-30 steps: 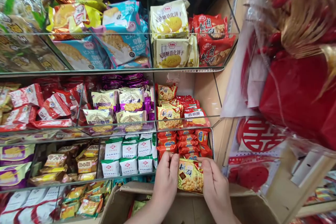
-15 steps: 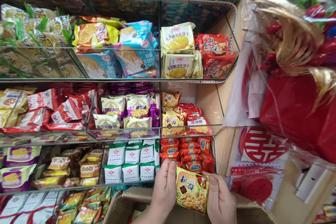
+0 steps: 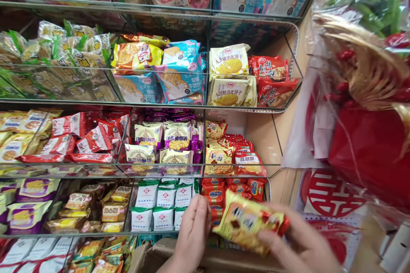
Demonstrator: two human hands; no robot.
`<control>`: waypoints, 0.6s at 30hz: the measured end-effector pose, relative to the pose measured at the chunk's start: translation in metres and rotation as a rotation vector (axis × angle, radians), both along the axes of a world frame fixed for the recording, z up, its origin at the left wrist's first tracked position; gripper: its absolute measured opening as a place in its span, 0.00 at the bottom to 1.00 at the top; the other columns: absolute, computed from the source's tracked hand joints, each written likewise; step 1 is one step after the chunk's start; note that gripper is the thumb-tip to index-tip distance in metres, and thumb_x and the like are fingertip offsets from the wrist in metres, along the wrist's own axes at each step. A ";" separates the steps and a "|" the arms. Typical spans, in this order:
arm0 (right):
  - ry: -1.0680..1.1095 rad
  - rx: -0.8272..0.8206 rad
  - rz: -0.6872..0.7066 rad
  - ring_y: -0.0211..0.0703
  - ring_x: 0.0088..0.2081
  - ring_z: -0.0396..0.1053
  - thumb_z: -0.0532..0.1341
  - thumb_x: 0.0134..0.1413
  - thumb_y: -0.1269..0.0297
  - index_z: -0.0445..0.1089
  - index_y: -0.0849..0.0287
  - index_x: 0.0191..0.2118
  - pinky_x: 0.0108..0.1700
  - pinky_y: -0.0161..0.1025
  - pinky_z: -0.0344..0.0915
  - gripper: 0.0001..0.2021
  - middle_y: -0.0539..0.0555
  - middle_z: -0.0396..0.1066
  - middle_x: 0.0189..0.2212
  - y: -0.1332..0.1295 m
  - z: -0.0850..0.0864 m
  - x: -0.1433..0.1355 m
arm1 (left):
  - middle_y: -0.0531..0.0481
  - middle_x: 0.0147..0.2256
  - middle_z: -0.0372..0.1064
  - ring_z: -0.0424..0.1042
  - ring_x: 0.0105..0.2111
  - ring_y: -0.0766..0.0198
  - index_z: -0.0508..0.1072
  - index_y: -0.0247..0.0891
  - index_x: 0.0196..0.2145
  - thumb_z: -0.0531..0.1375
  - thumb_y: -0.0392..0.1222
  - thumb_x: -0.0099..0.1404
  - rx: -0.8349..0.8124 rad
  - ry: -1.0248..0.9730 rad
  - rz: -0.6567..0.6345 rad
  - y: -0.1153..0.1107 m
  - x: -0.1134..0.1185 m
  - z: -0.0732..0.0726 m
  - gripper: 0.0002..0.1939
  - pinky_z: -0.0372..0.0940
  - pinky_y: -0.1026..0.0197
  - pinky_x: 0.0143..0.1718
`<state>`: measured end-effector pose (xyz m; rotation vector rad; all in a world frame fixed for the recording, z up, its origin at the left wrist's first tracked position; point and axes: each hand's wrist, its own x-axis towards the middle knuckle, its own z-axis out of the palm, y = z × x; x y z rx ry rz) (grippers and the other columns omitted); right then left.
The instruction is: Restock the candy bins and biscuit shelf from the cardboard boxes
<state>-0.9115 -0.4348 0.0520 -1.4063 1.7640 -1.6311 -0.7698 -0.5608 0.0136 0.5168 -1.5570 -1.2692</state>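
My right hand (image 3: 297, 236) grips a yellow biscuit packet (image 3: 245, 222) by its right side, thumb across the front. The packet is tilted and slightly blurred, with dark lettering and a picture of biscuits on it. Just left of it, my left hand (image 3: 194, 230) is raised with its fingers pressed together; I see nothing in it. Below both hands is an open cardboard box (image 3: 163, 251), mostly out of view. Behind the packet are stacked red-orange packets (image 3: 213, 192) in a shelf bin. Similar yellow packets (image 3: 219, 156) stand in the bin above.
Clear-fronted shelf bins hold white-and-green packets (image 3: 165, 196), purple-and-cream packets (image 3: 177, 136), blue biscuit packets (image 3: 176, 72) and cream packets (image 3: 229, 59). On the right hang a red plastic-wrapped decoration (image 3: 368, 145) and a red cut-out sign (image 3: 333, 192).
My left hand has let go of the yellow packet. My right hand has drawn it slightly up and right and tilted it. The shelves appear shifted down and right in view.
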 end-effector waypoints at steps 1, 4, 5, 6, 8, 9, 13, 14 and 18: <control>0.022 -0.042 -0.053 0.42 0.34 0.71 0.60 0.42 0.52 0.64 0.55 0.42 0.32 0.31 0.69 0.20 0.53 0.73 0.34 -0.002 0.020 -0.007 | 0.57 0.21 0.49 0.49 0.20 0.71 0.57 0.37 0.24 0.48 0.54 0.62 0.017 -0.025 -0.005 -0.004 0.001 -0.001 0.18 0.50 0.69 0.21; 0.032 -0.135 -0.074 0.39 0.27 0.69 0.60 0.44 0.53 0.63 0.57 0.39 0.25 0.32 0.68 0.17 0.51 0.71 0.27 -0.026 0.079 -0.029 | 0.58 0.19 0.49 0.48 0.19 0.72 0.59 0.37 0.27 0.51 0.53 0.60 0.095 -0.177 -0.072 -0.017 -0.001 -0.011 0.15 0.48 0.69 0.20; 0.006 -0.118 -0.049 0.38 0.25 0.67 0.59 0.46 0.55 0.63 0.58 0.37 0.23 0.31 0.66 0.15 0.50 0.69 0.25 -0.039 0.095 -0.035 | 0.59 0.19 0.48 0.48 0.18 0.72 0.58 0.37 0.27 0.51 0.52 0.60 0.137 -0.208 -0.098 -0.020 -0.003 -0.015 0.14 0.46 0.70 0.19; -0.014 -0.087 -0.029 0.36 0.23 0.66 0.58 0.48 0.57 0.62 0.58 0.35 0.21 0.31 0.65 0.12 0.50 0.68 0.25 -0.055 0.109 -0.039 | 0.60 0.18 0.48 0.47 0.16 0.73 0.57 0.38 0.27 0.51 0.51 0.60 0.178 -0.223 -0.122 -0.024 -0.005 -0.019 0.14 0.45 0.70 0.18; -0.017 -0.027 -0.023 0.34 0.21 0.64 0.58 0.48 0.63 0.62 0.59 0.32 0.20 0.30 0.63 0.06 0.50 0.67 0.24 -0.090 0.129 -0.046 | 0.61 0.17 0.47 0.45 0.15 0.74 0.57 0.38 0.27 0.51 0.50 0.60 0.224 -0.229 -0.156 -0.027 -0.008 -0.023 0.12 0.44 0.70 0.17; 0.002 -0.012 -0.029 0.33 0.21 0.63 0.58 0.48 0.65 0.62 0.60 0.31 0.20 0.31 0.62 0.05 0.50 0.67 0.24 -0.107 0.135 -0.047 | 0.61 0.17 0.48 0.45 0.14 0.74 0.57 0.38 0.28 0.51 0.49 0.60 0.223 -0.231 -0.164 -0.028 -0.008 -0.023 0.12 0.43 0.69 0.17; 0.160 -0.011 -0.056 0.37 0.26 0.67 0.59 0.47 0.69 0.65 0.59 0.36 0.24 0.34 0.65 0.08 0.52 0.71 0.31 -0.167 0.142 -0.049 | 0.59 0.18 0.51 0.49 0.16 0.73 0.59 0.36 0.27 0.50 0.47 0.60 0.143 -0.300 -0.189 -0.025 -0.006 -0.020 0.11 0.46 0.68 0.19; 0.214 -0.011 -0.073 0.39 0.28 0.68 0.60 0.46 0.68 0.66 0.59 0.37 0.26 0.35 0.66 0.09 0.53 0.71 0.32 -0.178 0.141 -0.050 | 0.59 0.18 0.51 0.50 0.18 0.72 0.60 0.36 0.27 0.51 0.46 0.59 0.126 -0.321 -0.193 -0.024 -0.005 -0.019 0.11 0.46 0.68 0.20; 0.423 0.011 -0.209 0.45 0.35 0.69 0.64 0.40 0.62 0.67 0.62 0.38 0.36 0.43 0.65 0.16 0.58 0.71 0.35 -0.204 0.131 -0.051 | 0.59 0.19 0.50 0.49 0.21 0.71 0.60 0.35 0.26 0.52 0.44 0.58 0.109 -0.368 -0.225 -0.020 -0.004 -0.018 0.09 0.47 0.67 0.23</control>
